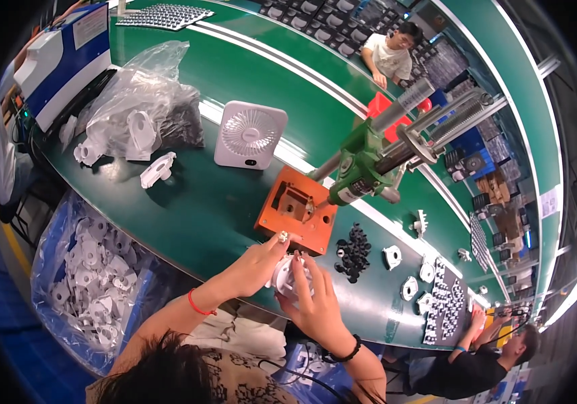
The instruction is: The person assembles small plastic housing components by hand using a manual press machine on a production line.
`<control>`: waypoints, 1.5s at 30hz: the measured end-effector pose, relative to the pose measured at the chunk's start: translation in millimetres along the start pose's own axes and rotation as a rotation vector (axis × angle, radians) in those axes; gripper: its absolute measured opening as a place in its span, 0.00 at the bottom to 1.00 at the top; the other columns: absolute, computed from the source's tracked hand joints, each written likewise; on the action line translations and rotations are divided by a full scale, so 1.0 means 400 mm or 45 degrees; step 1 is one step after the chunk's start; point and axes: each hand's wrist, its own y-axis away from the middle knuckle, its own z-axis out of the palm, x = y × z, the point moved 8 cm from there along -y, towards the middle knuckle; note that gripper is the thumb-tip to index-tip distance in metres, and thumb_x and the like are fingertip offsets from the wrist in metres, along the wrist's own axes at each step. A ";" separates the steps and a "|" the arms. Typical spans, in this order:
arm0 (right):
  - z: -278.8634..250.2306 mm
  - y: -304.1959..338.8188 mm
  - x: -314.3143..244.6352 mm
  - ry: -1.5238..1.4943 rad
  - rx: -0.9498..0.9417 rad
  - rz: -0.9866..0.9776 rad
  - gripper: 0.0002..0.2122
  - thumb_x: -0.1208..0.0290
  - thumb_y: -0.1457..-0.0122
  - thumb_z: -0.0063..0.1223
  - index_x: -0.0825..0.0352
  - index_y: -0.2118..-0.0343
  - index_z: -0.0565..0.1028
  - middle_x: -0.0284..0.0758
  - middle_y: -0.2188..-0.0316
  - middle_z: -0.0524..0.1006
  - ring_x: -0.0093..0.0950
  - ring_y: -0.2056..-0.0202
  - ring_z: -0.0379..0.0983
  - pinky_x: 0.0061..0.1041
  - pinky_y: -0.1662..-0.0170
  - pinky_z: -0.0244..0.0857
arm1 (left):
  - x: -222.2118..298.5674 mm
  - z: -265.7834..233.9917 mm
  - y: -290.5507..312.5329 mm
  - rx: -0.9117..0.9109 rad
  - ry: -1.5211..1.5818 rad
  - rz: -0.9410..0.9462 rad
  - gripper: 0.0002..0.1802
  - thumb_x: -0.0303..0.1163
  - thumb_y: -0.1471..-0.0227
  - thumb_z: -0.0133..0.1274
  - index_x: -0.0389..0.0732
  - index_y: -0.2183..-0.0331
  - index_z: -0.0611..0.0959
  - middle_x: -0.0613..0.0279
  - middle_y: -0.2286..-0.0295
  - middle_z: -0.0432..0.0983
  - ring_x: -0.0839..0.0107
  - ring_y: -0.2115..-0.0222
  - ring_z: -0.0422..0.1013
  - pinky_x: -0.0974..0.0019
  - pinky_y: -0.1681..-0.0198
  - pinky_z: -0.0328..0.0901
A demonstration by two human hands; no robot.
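Just in front of the orange fixture block (311, 236), both of my hands meet over the table's near edge. My right hand (315, 306) grips a round white plastic part (284, 277), its fingers spread over the top. Beside it, my left hand (258, 266) has its fingers closed, with a small pale piece (283, 236) at the fingertips; its exact kind is too small to tell. Part of the white part is hidden by my fingers. Above the block stands a green manual press (359, 175). Small black parts (354, 252) lie heaped right of the block.
A white square fan (250, 135) stands behind, left of the press. Clear bags (144, 87) and white parts (158, 170) lie left. A blue-lined bin (46, 269) of white parts sits below. Right are more white parts (392, 257) and a dark tray (445, 306). Two co-workers are nearby.
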 end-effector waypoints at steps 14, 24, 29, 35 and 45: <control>-0.049 0.002 0.231 -0.455 0.356 0.379 0.22 0.75 0.50 0.56 0.68 0.50 0.68 0.41 0.53 0.71 0.36 0.50 0.67 0.31 0.49 0.60 | 0.066 0.012 -0.066 -0.195 0.107 0.241 0.35 0.26 0.53 0.58 0.41 0.45 0.61 0.58 0.51 0.63 0.70 0.54 0.65 0.67 0.51 0.62; 0.084 0.077 0.428 0.645 0.152 0.430 0.07 0.69 0.49 0.56 0.65 0.72 0.71 0.35 0.72 0.70 0.36 0.68 0.67 0.35 0.66 0.58 | 0.093 -0.084 -0.212 0.160 -1.103 0.645 0.34 0.39 0.68 0.67 0.41 0.55 0.75 0.54 0.58 0.64 0.54 0.55 0.63 0.55 0.50 0.59; -0.004 0.033 0.450 -0.063 0.297 0.742 0.07 0.75 0.49 0.55 0.69 0.72 0.68 0.38 0.78 0.72 0.28 0.76 0.70 0.28 0.72 0.62 | 0.086 -0.068 -0.265 0.063 -1.231 0.641 0.35 0.48 0.69 0.66 0.46 0.56 0.77 0.61 0.59 0.66 0.60 0.53 0.61 0.57 0.49 0.53; 0.011 -0.070 0.436 -0.922 0.628 0.649 0.09 0.78 0.48 0.57 0.73 0.64 0.73 0.34 0.73 0.79 0.18 0.74 0.74 0.16 0.68 0.66 | 0.071 -0.080 -0.265 0.065 -1.243 0.705 0.36 0.49 0.70 0.66 0.48 0.56 0.76 0.64 0.58 0.67 0.63 0.50 0.59 0.58 0.46 0.50; 0.074 -0.143 0.356 -0.430 0.611 0.445 0.05 0.76 0.52 0.61 0.72 0.74 0.78 0.39 0.71 0.79 0.33 0.70 0.77 0.24 0.65 0.69 | 0.047 -0.103 -0.256 0.132 -1.224 0.752 0.30 0.46 0.67 0.66 0.50 0.59 0.76 0.66 0.57 0.69 0.68 0.50 0.61 0.57 0.47 0.49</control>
